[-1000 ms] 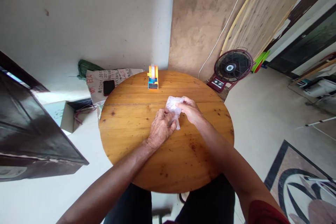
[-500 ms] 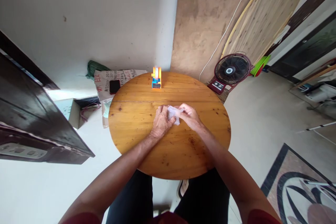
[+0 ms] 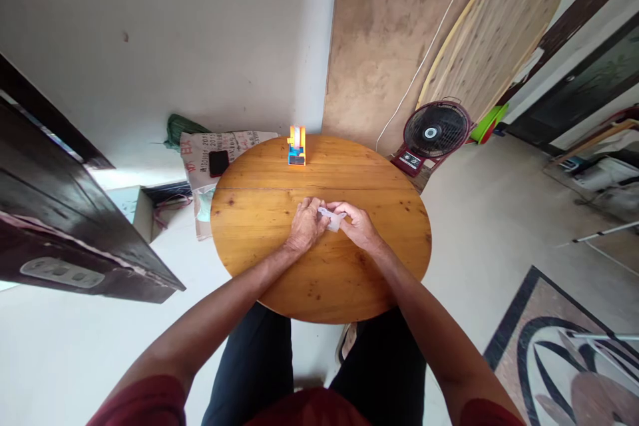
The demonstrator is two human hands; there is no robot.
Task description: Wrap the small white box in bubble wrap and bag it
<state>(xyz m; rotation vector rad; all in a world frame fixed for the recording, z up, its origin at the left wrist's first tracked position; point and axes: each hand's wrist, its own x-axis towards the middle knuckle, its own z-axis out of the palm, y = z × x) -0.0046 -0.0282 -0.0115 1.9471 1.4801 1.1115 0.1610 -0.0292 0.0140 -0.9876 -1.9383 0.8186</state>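
A small, thin, whitish translucent piece, perhaps plastic film or a bag, is held between both hands above the middle of the round wooden table. My left hand grips its left side, fingers curled and thumb towards the piece. On the other side, my right hand pinches its right edge between thumb and fingers. Beyond the hands, at the table's far edge, stands an orange and blue tape dispenser with a roll in it.
A dark phone lies on a printed sack left of the table. A dark red fan stands at the back right, by a wooden board leaning on the wall. A dark door panel is at the left.
The whitish piece has been folded or bunched into a lower, wider shape. My right hand has moved slightly, its fingers now closer to my left hand. The camera view has shifted a little.
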